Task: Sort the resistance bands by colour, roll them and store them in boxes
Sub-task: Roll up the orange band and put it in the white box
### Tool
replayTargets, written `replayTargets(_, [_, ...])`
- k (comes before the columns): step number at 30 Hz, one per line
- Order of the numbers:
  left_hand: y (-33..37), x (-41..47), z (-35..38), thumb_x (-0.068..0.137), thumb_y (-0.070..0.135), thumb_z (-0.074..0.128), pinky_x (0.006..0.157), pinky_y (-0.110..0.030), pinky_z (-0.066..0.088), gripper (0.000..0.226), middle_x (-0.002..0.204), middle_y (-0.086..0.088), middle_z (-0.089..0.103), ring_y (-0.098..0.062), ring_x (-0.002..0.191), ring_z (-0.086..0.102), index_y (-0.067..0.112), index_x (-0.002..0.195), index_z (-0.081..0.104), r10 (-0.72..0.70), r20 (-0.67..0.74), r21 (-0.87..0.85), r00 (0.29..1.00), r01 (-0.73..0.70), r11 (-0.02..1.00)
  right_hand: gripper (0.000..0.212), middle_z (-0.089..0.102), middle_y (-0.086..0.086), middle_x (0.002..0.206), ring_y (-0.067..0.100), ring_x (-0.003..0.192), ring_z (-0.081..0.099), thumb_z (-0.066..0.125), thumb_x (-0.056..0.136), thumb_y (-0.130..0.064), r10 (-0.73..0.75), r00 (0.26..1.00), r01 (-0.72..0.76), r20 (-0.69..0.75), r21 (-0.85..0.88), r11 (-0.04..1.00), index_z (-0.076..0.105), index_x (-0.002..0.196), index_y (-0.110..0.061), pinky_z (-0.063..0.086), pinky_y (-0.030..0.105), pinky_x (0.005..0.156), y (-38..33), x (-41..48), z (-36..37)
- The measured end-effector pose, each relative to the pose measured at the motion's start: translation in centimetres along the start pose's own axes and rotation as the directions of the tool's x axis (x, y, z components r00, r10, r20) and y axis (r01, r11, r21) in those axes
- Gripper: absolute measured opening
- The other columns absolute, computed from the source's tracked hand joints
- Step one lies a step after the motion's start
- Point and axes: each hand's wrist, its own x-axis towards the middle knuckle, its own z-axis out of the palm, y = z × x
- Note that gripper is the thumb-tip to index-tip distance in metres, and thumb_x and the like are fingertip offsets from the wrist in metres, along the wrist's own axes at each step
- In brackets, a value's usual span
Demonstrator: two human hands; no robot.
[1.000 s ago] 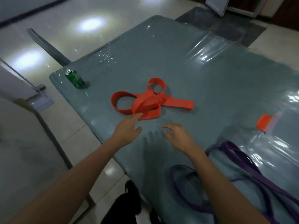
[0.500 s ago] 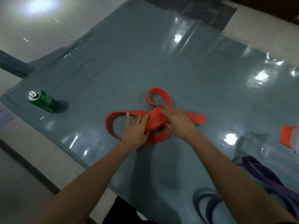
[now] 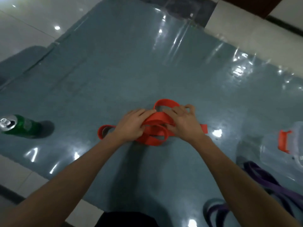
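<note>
Purple bands (image 3: 268,181) nearest, heaped loosely at the near right of the table (image 3: 114,71), untouched. Further in, at mid-table, both hands down on the tangled red band (image 3: 157,118), close together with only the knot of loops between them. Left hand (image 3: 131,126) gripping the near-left folds, fingers curled over the strap. Right hand (image 3: 185,123) clamped on the far-right loops, fingertips hooked over the top one. Long axis of the tangle running left to right: one loop poking out left past the left wrist, one flat tail out right past the right wrist, a third loop arching up on the far side. Neither hand nearer; band centred between them. Likely to need drawing apart sideways along that axis before any rolling. Level with the hands, green can (image 3: 21,126) far left, clear box (image 3: 295,136) with orange latch (image 3: 284,141) far right.
</note>
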Motion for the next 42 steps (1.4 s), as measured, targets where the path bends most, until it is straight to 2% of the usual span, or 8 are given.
replayTargets(2, [-0.2,1.2,0.1,0.073,0.012,0.063,0.101,-0.048,0.048,0.073,0.136,-0.009,0.061,-0.033,0.123,0.059,0.019,0.144,0.052,0.028,0.032,0.004,0.999,-0.028,1.000,0.055,0.067,0.004,0.099,0.030,0.095,0.062,0.075,0.073,-0.039,0.042,0.999,-0.041,0.012,-0.027,0.999,0.066,0.123,-0.019,0.039,0.048,0.092,0.5,-0.2,0.3])
replayTargets(5, [-0.2,2.3,1.5,0.082,0.018,0.066,0.108,-0.043,0.038,0.073,0.150,-0.004,0.048,-0.028,0.136,0.047,0.027,0.151,0.042,0.008,0.173,0.105,0.985,-0.026,0.994,0.057,0.067,0.009,0.107,0.034,0.104,0.061,0.075,0.075,-0.036,0.144,0.967,-0.145,0.210,-0.010,0.989,0.064,0.128,-0.019,0.042,0.047,0.091,0.8,-1.4,1.8])
replayTargets(11, [-1.5,0.8,3.8,0.086,0.068,0.052,0.117,-0.046,0.029,0.092,0.165,0.001,0.025,-0.023,0.147,0.032,0.041,0.159,0.002,-0.052,0.256,0.175,0.965,0.007,0.985,0.055,0.054,0.011,0.143,0.034,0.125,0.054,0.068,0.081,-0.032,0.267,0.921,-0.288,0.285,0.036,0.957,0.059,0.135,-0.021,0.041,0.047,0.101,1.4,-2.5,4.3])
replayTargets(14, [-2.0,-0.8,4.1,0.072,0.081,0.055,0.115,-0.048,0.032,0.116,0.163,0.000,0.027,-0.024,0.146,0.032,0.042,0.157,-0.013,-0.071,0.335,0.180,0.939,0.010,0.984,0.061,0.052,0.008,0.147,0.030,0.130,0.053,0.061,0.085,-0.032,0.264,0.906,-0.312,0.331,0.102,0.945,0.049,0.145,-0.023,0.025,0.048,0.116,1.4,-2.7,4.8])
replayTargets(22, [-1.0,-1.1,5.7,0.079,0.056,0.066,0.100,-0.045,0.042,0.102,0.146,-0.003,0.044,-0.026,0.131,0.043,0.023,0.159,0.011,-0.089,0.322,0.276,0.943,-0.003,0.961,0.102,0.052,0.009,0.146,0.026,0.136,0.046,0.054,0.073,-0.081,0.248,0.866,-0.322,0.434,0.105,0.941,0.033,0.151,-0.018,0.006,0.049,0.122,0.6,-3.4,5.5])
replayTargets(31, [0.5,0.6,4.8,0.071,0.042,0.074,0.099,-0.046,0.043,0.085,0.129,-0.009,0.052,-0.032,0.123,0.050,0.026,0.142,0.031,-0.219,0.370,0.193,0.903,0.156,0.969,0.096,0.063,0.011,0.130,0.029,0.119,0.060,0.070,0.072,-0.065,0.337,0.871,-0.359,0.357,-0.003,0.933,0.039,0.148,-0.017,0.012,0.045,0.122,-2.2,-4.1,6.4])
replayTargets(38, [0.5,-0.3,4.8,0.075,0.022,0.072,0.092,-0.042,0.048,0.065,0.120,-0.010,0.050,-0.033,0.116,0.052,0.019,0.131,0.039,-0.124,0.378,0.061,0.917,0.109,0.992,0.123,0.020,0.002,0.165,0.020,0.154,0.009,0.071,0.061,-0.077,0.221,0.835,-0.294,0.504,0.069,0.953,0.023,0.156,-0.017,0.001,0.052,0.123,0.2,-2.1,5.7])
replayTargets(42, [-0.4,-0.4,4.2,0.075,0.023,0.075,0.098,-0.041,0.046,0.074,0.127,-0.010,0.049,-0.032,0.120,0.052,0.017,0.138,0.037,-0.064,0.381,0.069,0.922,0.041,0.997,0.130,0.022,-0.003,0.164,0.013,0.153,0.014,0.078,0.055,-0.071,0.253,0.770,-0.420,0.585,0.166,0.893,0.013,0.157,-0.022,-0.005,0.061,0.120,0.3,-1.3,5.9])
